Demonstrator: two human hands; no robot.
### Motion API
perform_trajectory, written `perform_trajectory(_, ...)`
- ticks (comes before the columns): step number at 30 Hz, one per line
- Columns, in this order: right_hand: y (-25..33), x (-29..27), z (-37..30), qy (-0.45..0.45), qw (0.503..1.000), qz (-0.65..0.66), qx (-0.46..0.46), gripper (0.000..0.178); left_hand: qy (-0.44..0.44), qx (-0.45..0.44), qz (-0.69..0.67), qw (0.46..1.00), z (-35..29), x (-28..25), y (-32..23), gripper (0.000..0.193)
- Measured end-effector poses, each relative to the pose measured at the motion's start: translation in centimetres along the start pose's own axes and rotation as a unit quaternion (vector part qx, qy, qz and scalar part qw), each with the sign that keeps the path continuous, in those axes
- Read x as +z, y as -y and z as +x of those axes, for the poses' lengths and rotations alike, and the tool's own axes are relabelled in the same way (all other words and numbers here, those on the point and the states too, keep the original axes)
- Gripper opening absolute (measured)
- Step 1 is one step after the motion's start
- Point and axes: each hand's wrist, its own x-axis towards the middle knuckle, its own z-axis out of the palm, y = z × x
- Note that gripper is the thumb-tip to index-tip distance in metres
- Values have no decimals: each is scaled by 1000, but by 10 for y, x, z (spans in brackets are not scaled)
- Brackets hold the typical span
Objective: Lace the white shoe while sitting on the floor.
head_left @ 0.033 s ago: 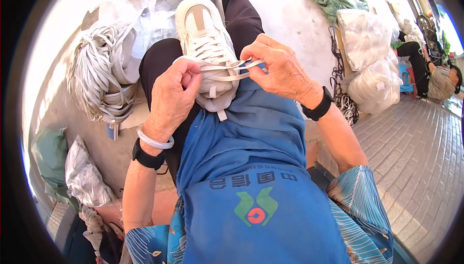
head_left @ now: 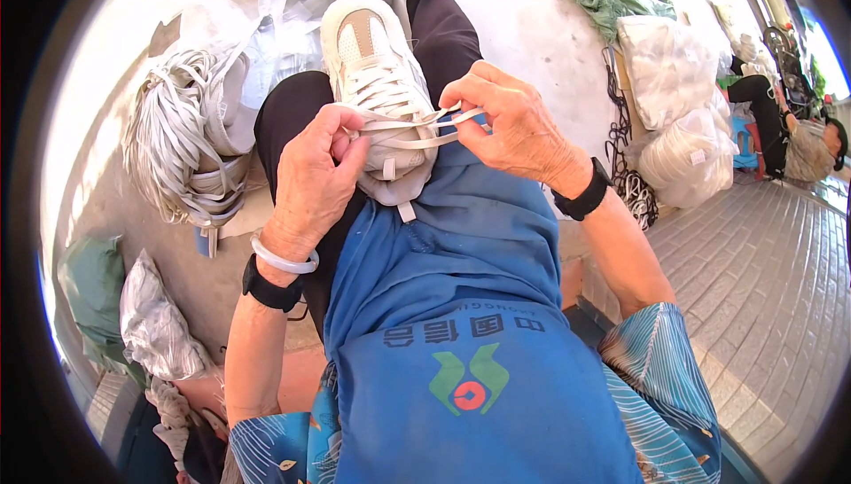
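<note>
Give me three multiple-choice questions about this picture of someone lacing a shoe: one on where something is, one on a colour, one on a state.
1. Where does the white shoe rest?
A. On the person's lap, over the blue apron
B. On the brick pavement
C. Inside a plastic bag

2. What colour is the bangle on the left wrist?
A. Red
B. White
C. Green

3. What is the state of the laces?
A. Missing from the shoe
B. Tied in a finished bow
C. Loose, with ends held in the left hand and right hand

Answers:
1. A, since the shoe lies on the knee at the apron's top edge.
2. B, since a pale white ring sits just above the black wristband.
3. C, since both hands pinch the flat white lace ends stretched between them, with no bow formed.
</note>
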Motion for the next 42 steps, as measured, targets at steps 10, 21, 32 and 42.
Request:
perform_trajectory(10, -10, 3, 1, 6, 1000, 16, -20, 18, -11, 59, 39, 997, -1, 1, -3, 11)
perform_trajectory(21, -10, 7, 14, 25, 997, -3, -69, 14, 13, 70, 52, 996, 0, -1, -4, 13)
perform_trajectory(32, 2, 11, 9, -83, 968, -159, -178, 24, 15, 68, 50, 996, -1, -4, -6, 9)
perform_trajectory(42, -20, 19, -14, -69, 964, -189, -172, 20, 11, 34, 56, 998, -9, -22, 10, 6)
